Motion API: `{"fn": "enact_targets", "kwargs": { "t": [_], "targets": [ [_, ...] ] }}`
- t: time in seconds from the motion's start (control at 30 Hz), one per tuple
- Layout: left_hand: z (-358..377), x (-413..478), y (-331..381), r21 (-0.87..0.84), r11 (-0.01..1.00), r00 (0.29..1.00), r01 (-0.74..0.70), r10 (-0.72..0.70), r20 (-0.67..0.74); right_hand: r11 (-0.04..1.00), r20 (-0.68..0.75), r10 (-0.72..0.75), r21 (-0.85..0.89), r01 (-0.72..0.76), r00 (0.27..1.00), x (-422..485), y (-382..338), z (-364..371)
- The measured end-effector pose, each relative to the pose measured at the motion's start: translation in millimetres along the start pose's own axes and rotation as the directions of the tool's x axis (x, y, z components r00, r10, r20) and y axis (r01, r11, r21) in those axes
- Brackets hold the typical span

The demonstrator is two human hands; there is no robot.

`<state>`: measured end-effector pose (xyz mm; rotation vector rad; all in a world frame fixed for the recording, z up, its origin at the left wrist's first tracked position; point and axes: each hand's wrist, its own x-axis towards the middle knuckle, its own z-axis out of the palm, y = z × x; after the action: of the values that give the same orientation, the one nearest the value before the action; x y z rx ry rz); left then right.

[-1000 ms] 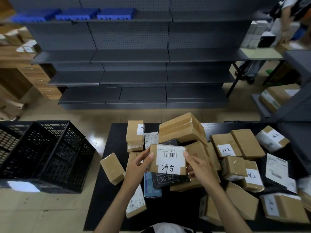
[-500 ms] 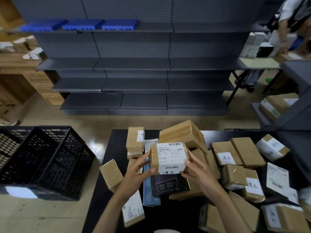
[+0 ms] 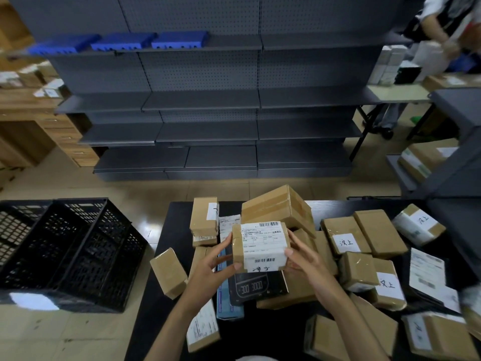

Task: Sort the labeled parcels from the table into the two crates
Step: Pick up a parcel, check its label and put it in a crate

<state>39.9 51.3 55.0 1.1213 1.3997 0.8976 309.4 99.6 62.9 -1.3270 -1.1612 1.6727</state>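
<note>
Hands grip one parcel (image 3: 260, 246) between them, lifted above the pile. The left hand (image 3: 210, 267) curls its fingers round the parcel's left end, thumb at the lower front edge. The right hand (image 3: 304, 261) clasps the right end the same way. The parcel's printed label faces up, with two barcodes, and handwriting shows on its near side.

Directly beneath it lies one black box (image 3: 257, 287), with one blue box (image 3: 229, 306) touching its left side. Around these, over a dozen brown parcels crowd the black worktop (image 3: 161, 303), some stacked or leaning on each other; the largest (image 3: 278, 207) sits tilted just behind the held one. Three at the right (image 3: 346, 242) carry handwritten white labels.

Two black crates (image 3: 86, 256) stand side by side on the floor just left of the worktop.

Beyond, grey shelving (image 3: 208, 100) fills the back, with three blue trays (image 3: 125, 41) in a row on its top shelf. Another person (image 3: 442, 24) stands at the far right.
</note>
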Motion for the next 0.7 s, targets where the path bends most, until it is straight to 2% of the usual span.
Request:
{"fn": "enact_targets", "kwargs": {
  "t": [0.17, 0.3, 0.5, 0.7],
  "targets": [
    [12, 1, 3, 0.044, 0.999, 1.000, -0.004, 0.004, 0.014, 0.999, -0.026, 0.038, -0.031, -0.038, 0.999, -8, 3, -10],
    [24, -2, 5, 0.038, 0.999, 0.998, 0.029, -0.031, 0.052, 0.995, -0.100, 0.049, -0.084, -0.058, 0.994, -12, 21, -26],
    [45, -9, -4, 0.011, 0.997, 0.996, 0.076, -0.076, 0.050, 0.992, -0.169, 0.119, -0.020, -0.124, 0.978, -26, 38, -33],
    [69, -31, -17, -0.096, 0.990, 0.984, 0.106, -0.119, -0.135, 0.979, -0.200, 0.203, 0.054, -0.196, 0.959, -37, 60, -29]
  ]
}}
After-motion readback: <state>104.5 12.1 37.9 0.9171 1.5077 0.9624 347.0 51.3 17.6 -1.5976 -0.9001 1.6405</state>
